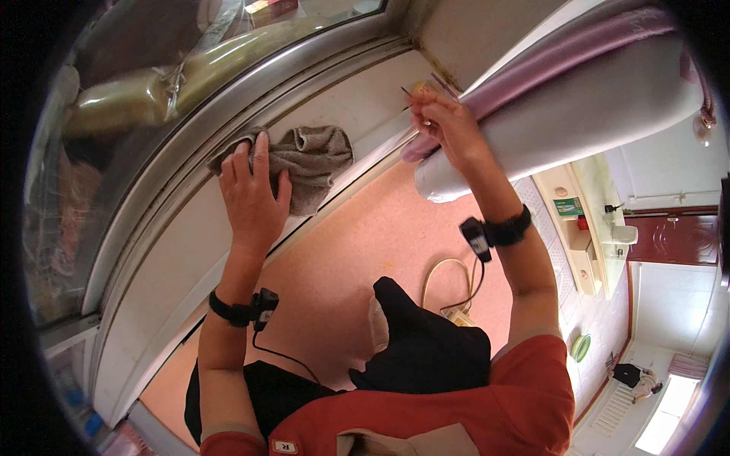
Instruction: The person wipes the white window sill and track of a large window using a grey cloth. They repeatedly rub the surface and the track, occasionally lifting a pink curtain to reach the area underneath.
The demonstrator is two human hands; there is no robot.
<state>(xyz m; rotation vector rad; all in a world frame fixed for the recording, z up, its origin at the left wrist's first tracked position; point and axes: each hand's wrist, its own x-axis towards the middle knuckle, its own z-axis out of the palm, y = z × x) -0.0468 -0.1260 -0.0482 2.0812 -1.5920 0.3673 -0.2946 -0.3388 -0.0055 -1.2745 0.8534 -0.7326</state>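
My left hand [254,196] presses on a crumpled grey-brown cloth [319,157], its fingertips at the sill-side edge of the metal window frame. The cloth lies over the white windowsill [365,102] and droops past its front edge. My right hand [450,128] is near the sill's far corner, beside the curtain, with its fingers curled around a small yellowish object [425,89]. Thin dark sticks or strips show by those fingers; what they belong to is unclear.
A bundled grey and mauve curtain [559,108] stands right of the sill. Behind the window glass lie shiny gold-coloured wrapped items [125,102]. A yellowish hose or cable [442,268] loops on the pinkish floor. A person [636,379] is across the room, near a radiator.
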